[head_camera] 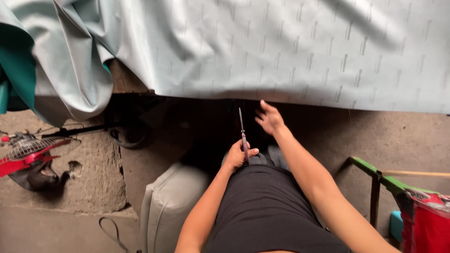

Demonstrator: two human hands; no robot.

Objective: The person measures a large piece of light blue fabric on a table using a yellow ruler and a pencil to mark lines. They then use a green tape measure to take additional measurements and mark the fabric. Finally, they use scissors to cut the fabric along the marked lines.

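My left hand (237,155) is closed around the handles of a pair of scissors (243,133), whose thin blades point up toward the edge of a pale grey patterned fabric (290,51) spread over a table. My right hand (269,118) hovers just below that fabric edge with fingers spread and nothing in it. Both arms reach forward from my black-shirted body in the lower middle of the head view.
Bunched fabric with a teal underside (56,61) hangs at the left. A red fan (28,152) lies on the concrete floor at left. A grey cushioned seat (166,206) is beside me. A green-framed stand (379,180) and red bag (429,218) are at right.
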